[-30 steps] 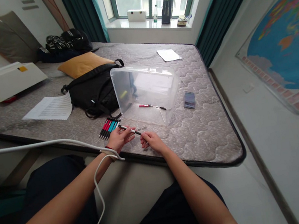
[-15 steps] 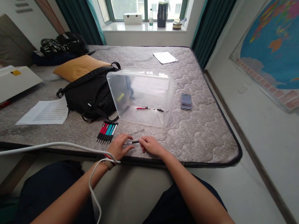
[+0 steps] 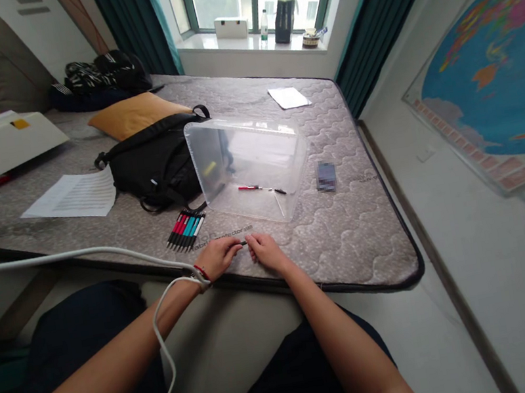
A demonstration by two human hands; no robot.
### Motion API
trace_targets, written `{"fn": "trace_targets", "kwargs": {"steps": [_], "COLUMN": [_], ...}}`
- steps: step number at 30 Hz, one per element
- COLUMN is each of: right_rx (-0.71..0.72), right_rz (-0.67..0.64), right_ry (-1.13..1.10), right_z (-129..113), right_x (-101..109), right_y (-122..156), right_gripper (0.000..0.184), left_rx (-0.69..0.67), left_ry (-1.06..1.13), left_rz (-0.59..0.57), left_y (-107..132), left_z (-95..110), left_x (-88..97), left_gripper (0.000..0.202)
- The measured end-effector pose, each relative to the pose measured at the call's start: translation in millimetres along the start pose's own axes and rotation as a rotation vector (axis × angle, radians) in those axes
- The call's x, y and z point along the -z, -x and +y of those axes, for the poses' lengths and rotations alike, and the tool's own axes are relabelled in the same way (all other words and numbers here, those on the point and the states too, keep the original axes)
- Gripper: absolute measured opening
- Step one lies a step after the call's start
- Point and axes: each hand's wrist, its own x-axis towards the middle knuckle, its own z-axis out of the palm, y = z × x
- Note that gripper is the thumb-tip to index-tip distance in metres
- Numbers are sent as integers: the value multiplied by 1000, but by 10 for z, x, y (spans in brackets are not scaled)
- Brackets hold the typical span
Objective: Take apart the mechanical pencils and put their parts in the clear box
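Observation:
Both hands meet just above the near edge of the mattress, over its printed lettering. Between them is a short dark stretch of a pen (image 3: 244,243); the fingers cover the rest. My left hand (image 3: 221,256) pinches it from the left side, and my right hand (image 3: 264,250) is closed round it on the right. To the left of my hands lies a row of several pens (image 3: 186,230), red, teal and white with black ends. Behind my hands a clear plastic box (image 3: 264,206) rests on its side, its opening toward me. Inside lie a red pen (image 3: 248,188) and a black pen part (image 3: 280,191).
A black backpack (image 3: 152,164) leans beside the box, with a yellow cushion (image 3: 140,113) behind it. Printed paper (image 3: 73,196) lies left, a blurred phone-like object (image 3: 326,176) right. A white cable (image 3: 77,254) runs across the left forearm. The mattress (image 3: 363,234) has a dark edge.
My left hand has gone from spread fingers beside the pen to a pinch on it, closer to my right hand. The right hand has barely moved.

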Motion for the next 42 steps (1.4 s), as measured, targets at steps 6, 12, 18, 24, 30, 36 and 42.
{"fn": "trace_targets", "kwargs": {"steps": [6, 12, 18, 24, 30, 36, 42], "right_rx": [-43, -22, -10, -25, 13, -26, -18], "right_rz": [-19, -96, -159, -126, -91, -57, -110], "right_ry": [-161, -214, -215, -36, 62, -122, -57], "right_z": [-20, -6, 7, 36, 30, 5, 10], "right_x": [-33, -84, -93, -41, -34, -28, -9], "right_y": [14, 11, 34, 20, 0, 7, 4], "right_gripper": [44, 39, 21, 51, 53, 35, 46], "left_rx": [-1, 40, 92, 12, 16, 78, 98], "left_ry": [56, 119, 95, 35, 37, -2, -6], "left_rz": [-28, -86, -90, -144, -126, -87, -86], "left_y": [-1, 21, 44, 54, 44, 39, 75], "left_z": [66, 3, -33, 25, 50, 5, 12], "left_x": [44, 68, 87, 60, 50, 59, 48], "left_gripper": [36, 39, 43, 41, 39, 40, 31]}}
